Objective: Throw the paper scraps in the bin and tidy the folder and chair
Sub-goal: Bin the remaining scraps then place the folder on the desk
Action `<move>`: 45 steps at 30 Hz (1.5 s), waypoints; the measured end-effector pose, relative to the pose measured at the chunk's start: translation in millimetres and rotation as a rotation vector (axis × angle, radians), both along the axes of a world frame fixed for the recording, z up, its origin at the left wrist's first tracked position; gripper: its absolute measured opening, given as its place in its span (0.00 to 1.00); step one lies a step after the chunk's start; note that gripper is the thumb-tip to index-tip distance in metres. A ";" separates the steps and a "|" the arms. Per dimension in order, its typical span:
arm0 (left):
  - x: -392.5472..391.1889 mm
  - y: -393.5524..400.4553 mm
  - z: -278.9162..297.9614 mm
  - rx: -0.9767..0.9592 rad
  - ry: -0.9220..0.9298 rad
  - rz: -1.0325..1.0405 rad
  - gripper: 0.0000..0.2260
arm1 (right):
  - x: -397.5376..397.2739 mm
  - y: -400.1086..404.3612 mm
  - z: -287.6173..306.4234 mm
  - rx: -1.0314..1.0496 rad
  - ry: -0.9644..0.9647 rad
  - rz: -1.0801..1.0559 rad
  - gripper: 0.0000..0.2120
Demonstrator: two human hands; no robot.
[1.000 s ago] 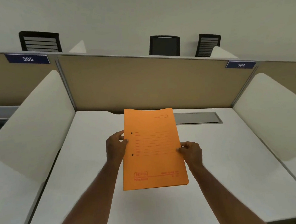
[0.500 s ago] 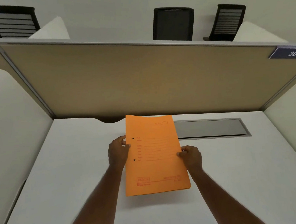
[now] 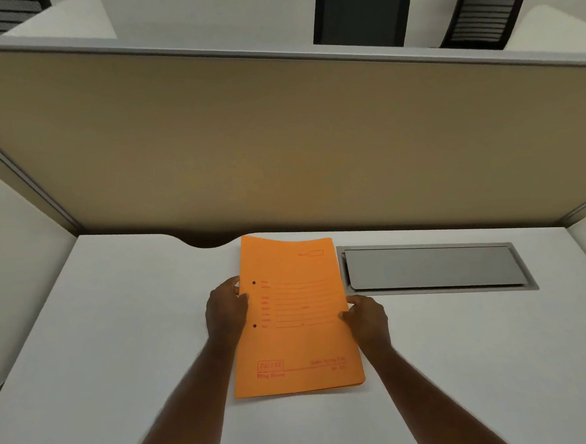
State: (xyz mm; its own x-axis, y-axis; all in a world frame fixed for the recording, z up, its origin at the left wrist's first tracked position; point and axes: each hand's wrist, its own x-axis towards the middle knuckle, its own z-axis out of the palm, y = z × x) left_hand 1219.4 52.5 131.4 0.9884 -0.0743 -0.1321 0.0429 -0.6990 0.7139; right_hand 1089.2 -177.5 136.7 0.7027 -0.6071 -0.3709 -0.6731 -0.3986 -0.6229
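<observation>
While we hold the orange folder (image 3: 295, 311) by its two long edges, it sits low over the white desk (image 3: 120, 335), closed, its printed cover facing up and its far edge curling slightly. Our left hand (image 3: 225, 310) pinches the punched-hole edge about halfway along, thumb on the cover and fingers hidden beneath; our right hand (image 3: 367, 315) pinches the opposite edge at nearly the same height, fingertips on the cover's margin. Whether the near corners already touch the desk we cannot tell; the thin shadow under the near edge suggests it is almost down.

Just beyond our right hand, nearly touching the folder's far right edge, lies the grey cable hatch (image 3: 431, 268) set flush in the desk. Past the folder's far edge stands the tan partition (image 3: 280, 147), with a curved notch in the desk beside the folder's far left corner. Over the partition we see two dark chair backs (image 3: 362, 11).

As for progress, we judge that the folder part is close to finished: it needs only laying flat and squaring up. No paper scraps and no bin show in this view, so we cannot say whether that part is done. The chair at our own desk is out of sight, and by our reckoning it is left to do.
</observation>
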 end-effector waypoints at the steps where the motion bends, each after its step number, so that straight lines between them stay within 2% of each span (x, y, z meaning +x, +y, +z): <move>1: 1.7 -0.7 -1.9 0.010 0.000 0.002 0.07 | 1.4 -0.2 -2.0 0.007 -0.005 0.001 0.14; 4: 9.0 -2.8 -7.2 0.026 -0.021 -0.007 0.07 | 5.7 -2.6 -8.7 0.003 -0.015 0.024 0.13; 9: 19.3 -0.9 -16.8 0.124 -0.052 -0.022 0.11 | 12.2 -6.5 -20.0 -0.065 0.055 0.092 0.09; 12: 20.3 1.7 -22.1 0.187 -0.021 -0.036 0.15 | 11.6 -7.7 -26.4 -0.092 0.062 0.100 0.09; 17: 17.2 9.4 -19.1 0.329 -0.034 -0.097 0.26 | 7.1 0.2 -21.0 -0.266 0.086 0.126 0.22; 21: 7.8 17.6 1.4 0.534 -0.236 -0.326 0.33 | 7.9 13.2 3.0 -0.472 -0.004 0.279 0.28; 25: -10.2 29.0 44.0 0.563 -0.342 -0.422 0.34 | 8.1 37.5 41.1 -0.628 -0.039 0.443 0.35; 29: -33.2 48.6 86.8 0.560 -0.417 -0.415 0.35 | -3.1 67.2 78.9 -0.692 -0.106 0.486 0.37; 36: -108.9 104.8 133.4 0.490 -0.486 -0.391 0.36 | -70.9 128.3 135.9 -0.728 -0.192 0.475 0.40; 45: -248.9 193.3 172.0 0.441 -0.560 -0.402 0.37 | -219.3 214.5 181.3 -0.783 -0.213 0.430 0.40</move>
